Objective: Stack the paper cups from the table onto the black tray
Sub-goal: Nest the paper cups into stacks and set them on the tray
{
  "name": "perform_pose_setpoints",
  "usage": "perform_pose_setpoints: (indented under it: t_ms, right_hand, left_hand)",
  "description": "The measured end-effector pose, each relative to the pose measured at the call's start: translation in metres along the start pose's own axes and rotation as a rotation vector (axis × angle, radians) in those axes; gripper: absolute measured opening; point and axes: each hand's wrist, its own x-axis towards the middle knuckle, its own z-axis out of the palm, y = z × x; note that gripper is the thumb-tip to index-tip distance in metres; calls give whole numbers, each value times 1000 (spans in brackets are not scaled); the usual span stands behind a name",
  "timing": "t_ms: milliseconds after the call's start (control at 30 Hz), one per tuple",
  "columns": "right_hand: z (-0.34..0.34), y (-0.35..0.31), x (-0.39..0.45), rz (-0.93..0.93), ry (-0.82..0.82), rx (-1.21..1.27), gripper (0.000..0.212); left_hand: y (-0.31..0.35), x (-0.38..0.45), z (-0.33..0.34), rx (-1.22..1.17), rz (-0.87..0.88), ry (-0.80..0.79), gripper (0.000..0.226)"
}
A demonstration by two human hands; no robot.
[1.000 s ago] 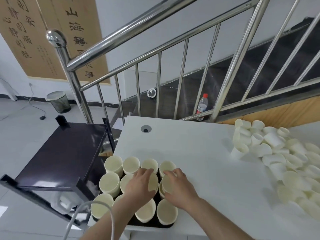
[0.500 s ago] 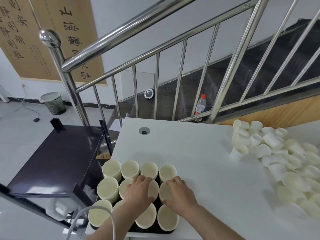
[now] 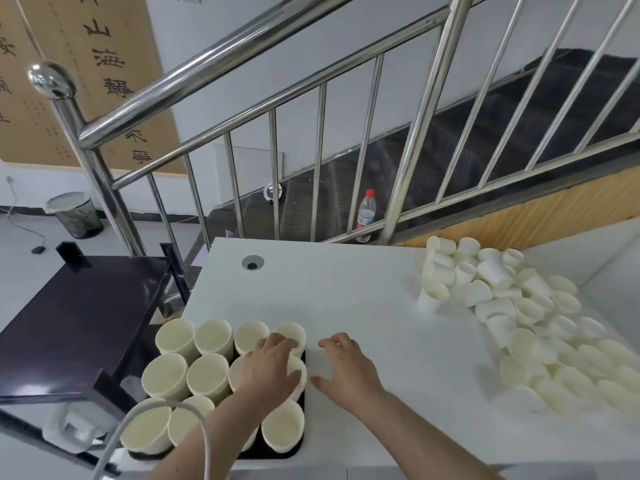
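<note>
Head view: white table (image 3: 346,292) beside a steel stair railing (image 3: 214,64).
Black tray (image 3: 300,445): at the table's near-left corner, filled with upright paper cups (image 3: 211,337) in rows.
Left hand (image 3: 268,367): fingers loosely bent, resting over the tray's right-hand cups.
Right hand (image 3: 346,368): fingers spread, on the table just beside the tray, holding nothing.
Loose cup pile (image 3: 519,313): on the table's right side, well apart.

scroll (image 3: 114,81): tan wall hanging, black brush calligraphy in vertical columns; 山 and 海 legible at the top of one column, other characters cut off or unclear
bottle (image 3: 365,213): red cap, label text too small to read
cups, counter: no print visible
</note>
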Motion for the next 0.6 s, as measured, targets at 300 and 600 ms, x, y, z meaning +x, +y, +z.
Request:
perform_pose_setpoints:
  t_ms: [300, 600]
  right_hand:
    - [-42, 127, -65, 137, 78, 3, 60]
    - [-72, 235, -101, 273, 125, 47, 59]
  left_hand:
    - [130, 4, 46, -70, 143, -35, 50]
    - [229, 27, 86, -56, 223, -119, 53]
